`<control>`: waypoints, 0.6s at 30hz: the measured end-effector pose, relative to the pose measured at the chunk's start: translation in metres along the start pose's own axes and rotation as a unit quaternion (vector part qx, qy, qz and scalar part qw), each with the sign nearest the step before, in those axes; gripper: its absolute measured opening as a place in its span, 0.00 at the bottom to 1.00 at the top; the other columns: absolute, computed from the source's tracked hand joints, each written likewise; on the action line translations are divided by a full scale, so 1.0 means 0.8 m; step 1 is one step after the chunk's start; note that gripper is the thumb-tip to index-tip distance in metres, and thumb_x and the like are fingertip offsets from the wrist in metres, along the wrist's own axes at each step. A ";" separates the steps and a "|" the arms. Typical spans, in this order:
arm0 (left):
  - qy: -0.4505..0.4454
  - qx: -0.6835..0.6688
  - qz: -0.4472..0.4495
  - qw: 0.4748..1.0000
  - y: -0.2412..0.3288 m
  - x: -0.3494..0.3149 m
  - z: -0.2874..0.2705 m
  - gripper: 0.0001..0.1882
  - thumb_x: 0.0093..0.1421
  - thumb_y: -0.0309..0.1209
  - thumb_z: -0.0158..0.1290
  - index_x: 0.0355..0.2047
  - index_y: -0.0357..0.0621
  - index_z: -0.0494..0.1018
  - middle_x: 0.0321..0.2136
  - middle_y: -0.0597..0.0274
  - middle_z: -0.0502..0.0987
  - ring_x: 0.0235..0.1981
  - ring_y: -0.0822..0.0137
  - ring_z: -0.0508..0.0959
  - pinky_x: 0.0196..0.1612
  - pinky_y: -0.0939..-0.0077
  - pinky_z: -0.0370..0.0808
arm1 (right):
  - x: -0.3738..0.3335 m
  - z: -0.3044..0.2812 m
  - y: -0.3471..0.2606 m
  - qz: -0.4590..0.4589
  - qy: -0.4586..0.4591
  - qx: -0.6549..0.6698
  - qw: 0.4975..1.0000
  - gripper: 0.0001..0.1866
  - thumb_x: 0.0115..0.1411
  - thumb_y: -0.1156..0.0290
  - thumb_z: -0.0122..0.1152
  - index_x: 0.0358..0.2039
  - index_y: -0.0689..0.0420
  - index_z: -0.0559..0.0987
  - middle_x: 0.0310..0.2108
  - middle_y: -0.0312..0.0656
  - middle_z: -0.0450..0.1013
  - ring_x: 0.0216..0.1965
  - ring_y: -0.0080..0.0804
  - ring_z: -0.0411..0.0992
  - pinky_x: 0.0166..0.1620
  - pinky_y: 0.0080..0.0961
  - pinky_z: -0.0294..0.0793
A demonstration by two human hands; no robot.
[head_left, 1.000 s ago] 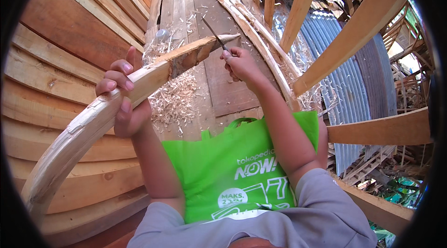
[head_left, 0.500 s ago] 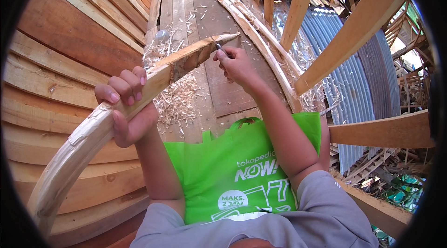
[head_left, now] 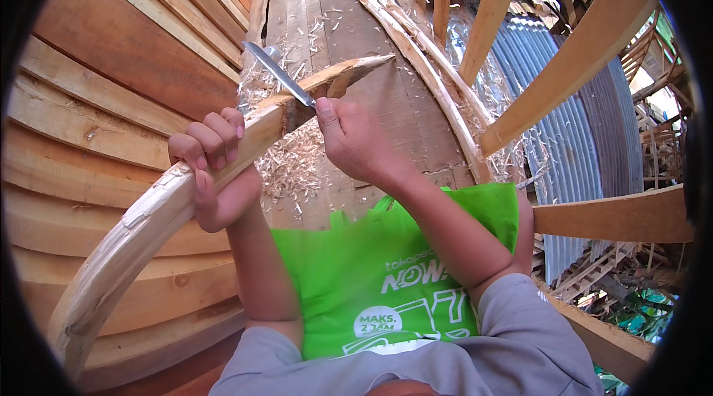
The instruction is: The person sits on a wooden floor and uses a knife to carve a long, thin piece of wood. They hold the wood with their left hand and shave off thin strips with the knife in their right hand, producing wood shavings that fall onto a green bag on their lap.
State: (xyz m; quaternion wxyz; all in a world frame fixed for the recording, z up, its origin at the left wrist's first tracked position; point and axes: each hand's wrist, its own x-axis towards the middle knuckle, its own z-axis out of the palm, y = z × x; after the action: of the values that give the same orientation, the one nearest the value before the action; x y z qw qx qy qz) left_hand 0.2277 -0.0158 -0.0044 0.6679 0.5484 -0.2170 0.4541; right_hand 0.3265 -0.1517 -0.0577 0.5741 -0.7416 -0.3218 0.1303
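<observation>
A long, curved pole of pale wood [head_left: 141, 225] runs from the lower left up to a pointed far end, with rough brown bark along part of its side. My left hand [head_left: 212, 162] is wrapped round its middle. In my right hand [head_left: 355, 136] a knife [head_left: 281, 75] is gripped by its handle, which the fingers hide. The steel blade lies across the top of the pole near its far part, pointing up and left. Over my lap spreads a green bag [head_left: 356, 270] with white print.
Wood shavings [head_left: 293, 169] cover the plank floor [head_left: 338, 24] beyond my lap. Two peeled poles [head_left: 416, 62] lie to the right. Stacked boards [head_left: 96, 136] form a wall at left; upright timbers [head_left: 494, 17] and corrugated metal sheets [head_left: 549, 114] stand at right.
My right hand has moved left and nearer to me along the pole. The knife blade has swung into plain view across the wood. My left hand keeps its hold.
</observation>
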 end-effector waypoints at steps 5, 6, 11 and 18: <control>0.036 0.042 0.042 0.998 -0.002 0.001 0.004 0.09 0.54 0.33 0.51 0.32 0.52 0.61 0.24 0.69 0.59 0.28 0.72 0.61 0.43 0.67 0.61 | 0.003 -0.016 0.003 -0.002 -0.005 -0.023 1.000 0.23 0.69 0.56 0.45 0.28 0.64 0.73 0.22 0.49 0.69 0.25 0.42 0.68 0.32 0.38 0.66; 0.042 0.045 0.053 0.997 -0.005 0.001 0.009 0.09 0.55 0.32 0.51 0.33 0.51 0.62 0.24 0.69 0.60 0.29 0.71 0.62 0.43 0.67 0.61 | 0.004 -0.014 0.012 -0.015 0.006 -0.019 1.000 0.24 0.70 0.54 0.46 0.29 0.64 0.73 0.20 0.44 0.68 0.21 0.34 0.65 0.29 0.34 0.65; -0.057 0.011 0.052 0.997 -0.005 -0.002 -0.014 0.11 0.56 0.33 0.52 0.34 0.49 0.61 0.27 0.64 0.61 0.30 0.69 0.63 0.41 0.64 0.63 | 0.010 -0.007 -0.001 0.199 -0.028 0.065 0.977 0.32 0.63 0.39 0.52 0.31 0.63 0.76 0.19 0.37 0.68 0.20 0.29 0.68 0.25 0.31 0.66; -0.053 0.099 0.013 0.994 0.008 -0.001 -0.021 0.21 0.54 0.39 0.56 0.45 0.49 0.64 0.36 0.62 0.65 0.43 0.61 0.67 0.55 0.52 0.63 | 0.019 -0.005 0.021 0.287 -0.082 0.384 0.874 0.26 0.60 0.42 0.60 0.22 0.48 0.63 0.16 0.24 0.52 0.15 0.15 0.49 0.18 0.19 0.45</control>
State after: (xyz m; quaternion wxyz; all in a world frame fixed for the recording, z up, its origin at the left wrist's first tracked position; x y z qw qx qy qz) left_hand 0.2183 -0.0004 -0.0072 0.5915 0.6323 -0.2135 0.4525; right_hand 0.3460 -0.1474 -0.0695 0.7227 -0.5091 -0.0650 0.4630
